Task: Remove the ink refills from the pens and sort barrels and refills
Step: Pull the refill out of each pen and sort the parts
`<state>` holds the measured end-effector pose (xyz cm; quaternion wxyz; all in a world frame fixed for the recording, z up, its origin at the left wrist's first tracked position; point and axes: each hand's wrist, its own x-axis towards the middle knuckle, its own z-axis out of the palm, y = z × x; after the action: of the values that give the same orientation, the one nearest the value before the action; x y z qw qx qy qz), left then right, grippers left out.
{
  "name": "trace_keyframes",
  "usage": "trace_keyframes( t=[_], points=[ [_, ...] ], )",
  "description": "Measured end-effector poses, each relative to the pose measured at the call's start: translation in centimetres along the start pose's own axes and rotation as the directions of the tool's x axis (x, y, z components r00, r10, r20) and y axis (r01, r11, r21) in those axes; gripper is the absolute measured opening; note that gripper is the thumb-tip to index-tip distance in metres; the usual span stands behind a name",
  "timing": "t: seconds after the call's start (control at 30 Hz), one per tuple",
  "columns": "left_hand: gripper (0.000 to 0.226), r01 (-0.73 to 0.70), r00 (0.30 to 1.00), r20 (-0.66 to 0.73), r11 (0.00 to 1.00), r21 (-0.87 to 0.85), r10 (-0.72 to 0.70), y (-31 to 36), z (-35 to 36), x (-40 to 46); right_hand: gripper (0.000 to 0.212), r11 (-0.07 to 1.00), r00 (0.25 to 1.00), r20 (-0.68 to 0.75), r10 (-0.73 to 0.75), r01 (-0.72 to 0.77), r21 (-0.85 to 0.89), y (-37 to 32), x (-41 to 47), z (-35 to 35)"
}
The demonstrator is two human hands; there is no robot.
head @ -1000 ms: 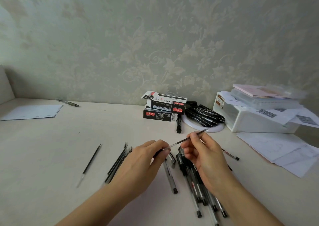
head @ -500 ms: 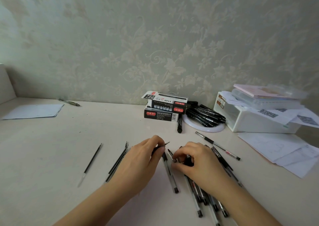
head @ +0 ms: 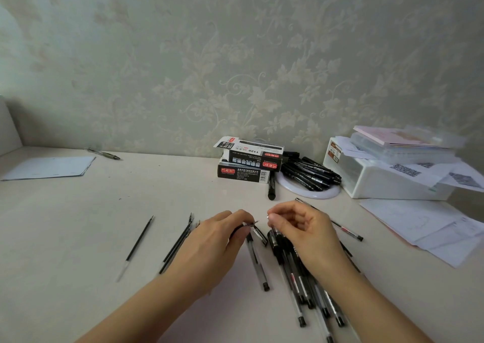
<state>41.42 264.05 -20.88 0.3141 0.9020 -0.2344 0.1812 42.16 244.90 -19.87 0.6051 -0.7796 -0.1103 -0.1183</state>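
While the left hand is pinching a small dark pen part with a thin tip between thumb and fingertips, the right hand is hovering just beside it with fingers loosely curled; whether it is gripping anything I cannot tell. The two hands are sitting close together but not touching, above a heap of pens lying on the worktop. A bundle of bare refills is lying just left of the left hand, with a single refill further left. The step in hand looks like dismantling one pen; next, the held part probably needs setting down in its group and a fresh pen picking up from the heap.
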Motion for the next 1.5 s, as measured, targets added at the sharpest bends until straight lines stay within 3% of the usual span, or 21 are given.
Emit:
trace_keyframes(
  t=[0.17, 0.5, 0.7, 0.87, 1.0, 1.07, 1.27, 1.4, 1.5],
  points=[
    [0.015, -0.046, 0.999, -0.004, 0.999, -0.005, 0.046, 0.14, 0.12, -0.07, 0.011, 1.000, 0.996, 0.094, 0.001, 0.000, -0.009, -0.08, -0.29, 0.82],
    [0.014, -0.078, 0.997, -0.002, 0.997, 0.014, 0.078, 0.10, -0.03, -0.03, 0.016, 1.000, 0.989, 0.146, -0.003, 0.002, 0.007, -0.58, -0.50, 0.74],
    [0.004, -0.109, 0.994, 0.021, 0.993, 0.039, 0.108, 0.49, -0.41, -0.04, 0.004, 0.990, 0.984, 0.179, -0.015, 0.039, -0.135, -0.47, -0.67, 0.53],
    [0.008, -0.132, 0.991, 0.028, 0.986, 0.105, 0.129, 0.64, -0.34, 0.04, 0.032, 0.940, 0.989, 0.125, -0.085, 0.121, -0.320, -0.37, -0.93, 0.63],
    [0.007, -0.114, 0.994, 0.016, 0.988, 0.107, 0.112, 0.49, -0.41, 0.06, 0.006, 0.959, 0.989, 0.136, -0.065, 0.099, -0.266, -0.39, -0.67, 0.43],
    [0.007, -0.116, 0.993, 0.020, 0.988, 0.104, 0.115, 0.51, -0.39, 0.08, 0.003, 0.961, 0.985, 0.161, -0.058, 0.099, -0.259, -0.31, -0.64, 0.38],
    [0.009, -0.128, 0.991, 0.040, 0.988, 0.090, 0.125, 0.57, -0.19, -0.07, 0.031, 0.956, 0.986, 0.166, -0.031, 0.077, -0.282, -0.28, -0.87, 0.46],
    [0.007, -0.110, 0.994, 0.024, 0.991, 0.081, 0.108, 0.49, -0.22, 0.03, 0.005, 0.954, 0.982, 0.189, -0.033, 0.087, -0.287, -0.34, -0.73, 0.19],
    [0.008, -0.117, 0.993, 0.025, 0.990, 0.078, 0.115, 0.54, -0.23, 0.04, 0.008, 0.949, 0.980, 0.195, -0.038, 0.096, -0.301, -0.22, -0.78, 0.25]
  ],
)
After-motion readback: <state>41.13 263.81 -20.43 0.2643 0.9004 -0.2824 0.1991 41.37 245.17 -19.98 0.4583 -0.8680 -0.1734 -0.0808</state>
